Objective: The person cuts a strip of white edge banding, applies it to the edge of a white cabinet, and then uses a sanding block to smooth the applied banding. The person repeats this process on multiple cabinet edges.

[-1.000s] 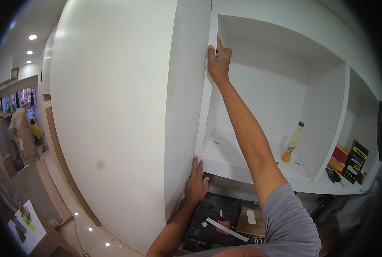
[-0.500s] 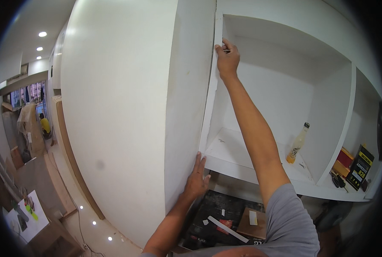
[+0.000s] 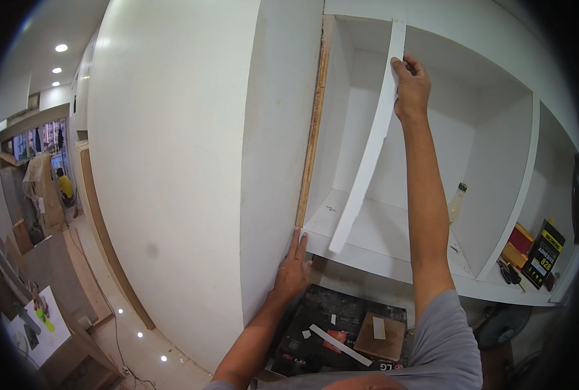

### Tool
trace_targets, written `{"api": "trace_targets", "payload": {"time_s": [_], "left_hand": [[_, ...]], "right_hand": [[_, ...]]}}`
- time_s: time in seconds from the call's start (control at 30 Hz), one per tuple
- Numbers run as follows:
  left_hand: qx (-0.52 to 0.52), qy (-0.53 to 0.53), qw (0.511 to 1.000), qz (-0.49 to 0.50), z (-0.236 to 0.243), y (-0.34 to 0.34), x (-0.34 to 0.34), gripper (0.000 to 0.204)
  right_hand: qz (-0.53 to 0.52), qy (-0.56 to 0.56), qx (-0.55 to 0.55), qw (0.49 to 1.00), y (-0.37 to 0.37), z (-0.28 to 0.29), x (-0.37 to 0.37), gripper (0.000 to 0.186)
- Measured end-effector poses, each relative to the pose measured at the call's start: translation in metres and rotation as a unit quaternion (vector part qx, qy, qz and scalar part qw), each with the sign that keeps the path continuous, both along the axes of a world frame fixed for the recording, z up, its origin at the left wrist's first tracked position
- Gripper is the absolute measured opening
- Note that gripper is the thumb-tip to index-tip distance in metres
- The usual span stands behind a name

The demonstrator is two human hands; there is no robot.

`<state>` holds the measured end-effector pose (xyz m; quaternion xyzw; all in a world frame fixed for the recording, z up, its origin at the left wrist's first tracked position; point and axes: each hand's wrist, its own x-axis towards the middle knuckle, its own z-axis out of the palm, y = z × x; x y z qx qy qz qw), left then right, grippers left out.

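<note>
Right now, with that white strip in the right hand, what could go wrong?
Gripped by the right hand only near its upper end, the white strip could swing at its lower end.
The bottle, partly hidden behind the right forearm, might get knocked over.
The left hand sits at the foot of the bare brown edge, which looks rough and could scratch it.

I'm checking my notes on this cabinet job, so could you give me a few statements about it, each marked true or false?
1. The right hand grips a white strip. True.
2. The left hand holds the strip's lower end. False: it is at the foot of the bare brown edge, apart from the strip.
3. The bottle shares a compartment with the black package. False: the bottle is in the larger compartment, the package in the smaller one on the right.
4. A brown block lies below the cabinet. True.
</note>
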<state>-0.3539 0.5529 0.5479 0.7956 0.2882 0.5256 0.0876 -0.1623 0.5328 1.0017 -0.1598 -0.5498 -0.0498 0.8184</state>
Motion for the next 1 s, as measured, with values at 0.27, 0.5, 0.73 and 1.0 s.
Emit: {"api": "trace_targets", "payload": {"time_s": [0.27,0.5,0.73,1.0], "left_hand": [[-0.030,-0.008,1.000,0.005,0.007,-0.007,-0.002,0.076],[-0.030,0.004,0.999,-0.011,0.006,-0.007,-0.010,0.077],[-0.013,-0.019,0.999,-0.034,0.003,0.002,-0.013,0.081],[0.045,-0.022,0.998,-0.028,-0.013,0.019,-0.009,0.083]], "right_hand": [[-0.038,-0.080,-0.142,0.986,-0.024,-0.029,0.009,0.038],[-0.051,-0.106,-0.156,0.981,-0.036,-0.058,0.001,0.038],[-0.065,-0.156,-0.216,0.962,-0.074,-0.116,0.007,0.038],[0.064,-0.127,-0.352,0.925,-0.124,-0.239,0.019,0.039]]}}
